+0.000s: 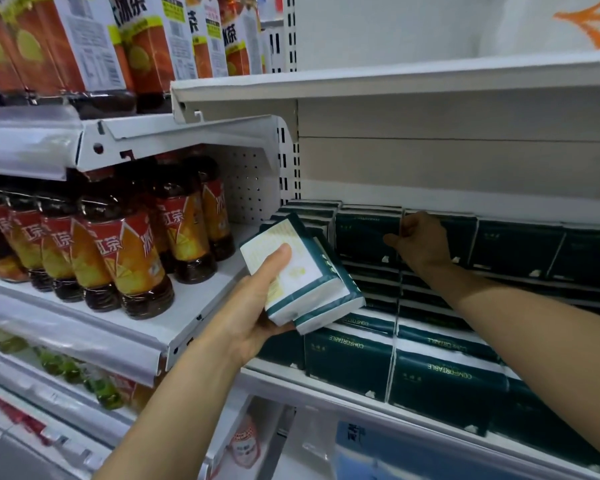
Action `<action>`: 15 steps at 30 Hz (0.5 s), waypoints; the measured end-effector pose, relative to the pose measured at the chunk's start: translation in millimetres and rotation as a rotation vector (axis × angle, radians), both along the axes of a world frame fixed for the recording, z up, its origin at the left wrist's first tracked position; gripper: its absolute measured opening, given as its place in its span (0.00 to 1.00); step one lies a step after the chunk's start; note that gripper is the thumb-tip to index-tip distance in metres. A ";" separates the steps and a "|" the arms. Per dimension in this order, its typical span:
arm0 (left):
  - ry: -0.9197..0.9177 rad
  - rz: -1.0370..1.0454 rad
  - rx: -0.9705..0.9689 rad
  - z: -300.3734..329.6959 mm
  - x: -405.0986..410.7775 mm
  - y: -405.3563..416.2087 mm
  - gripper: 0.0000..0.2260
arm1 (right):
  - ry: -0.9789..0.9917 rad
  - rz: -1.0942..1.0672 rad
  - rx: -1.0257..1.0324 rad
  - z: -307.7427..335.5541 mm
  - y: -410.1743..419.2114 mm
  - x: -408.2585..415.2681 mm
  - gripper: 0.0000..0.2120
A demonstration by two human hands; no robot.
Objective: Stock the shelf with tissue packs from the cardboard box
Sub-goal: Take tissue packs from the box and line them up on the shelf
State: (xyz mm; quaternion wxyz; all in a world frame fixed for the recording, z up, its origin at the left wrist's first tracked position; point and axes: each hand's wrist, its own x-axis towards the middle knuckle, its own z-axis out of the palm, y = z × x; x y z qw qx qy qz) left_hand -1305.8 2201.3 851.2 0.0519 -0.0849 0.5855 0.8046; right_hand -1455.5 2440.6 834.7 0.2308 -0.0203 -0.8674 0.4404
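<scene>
My left hand (253, 306) grips two dark green and white tissue packs (302, 275), held tilted in front of the shelf's left end. Rows of dark green tissue packs (440, 372) fill the white shelf (326, 386), stacked in tiers rising toward the back. My right hand (418, 242) reaches into the back row, its fingers curled over the top edge of an upright pack (440, 223) there. The cardboard box is out of view.
Bottles of iced tea (125, 251) crowd the neighbouring shelf on the left, with more bottles (94, 43) on the level above. An empty white shelf board (395, 81) hangs over the tissue packs. Packaged goods (246, 441) sit on the shelf below.
</scene>
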 end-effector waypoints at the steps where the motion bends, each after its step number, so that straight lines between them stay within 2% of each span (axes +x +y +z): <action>1: 0.002 -0.002 0.001 -0.1 -0.1 -0.4 0.17 | 0.002 -0.009 0.009 -0.4 -0.6 -0.1 0.15; 4: 0.004 -0.003 0.004 -1.8 -0.8 -1.4 0.20 | -0.017 -0.018 0.028 -1.7 -0.7 -0.2 0.15; 8: 0.001 0.010 0.030 -4.1 0.3 -2.5 0.16 | -0.032 -0.009 0.010 -2.0 0.1 4.9 0.17; 11: -0.003 -0.002 0.060 -3.4 3.9 0.0 0.22 | 0.079 0.015 -0.042 1.2 -1.8 16.1 0.15; 13: 0.010 -0.007 0.077 -1.9 5.0 3.3 0.26 | 0.116 0.115 -0.146 10.6 -5.1 28.3 0.12; 15: 0.030 -0.012 0.101 0.8 7.0 7.9 0.28 | -0.073 0.308 -0.247 24.0 -10.7 49.1 0.16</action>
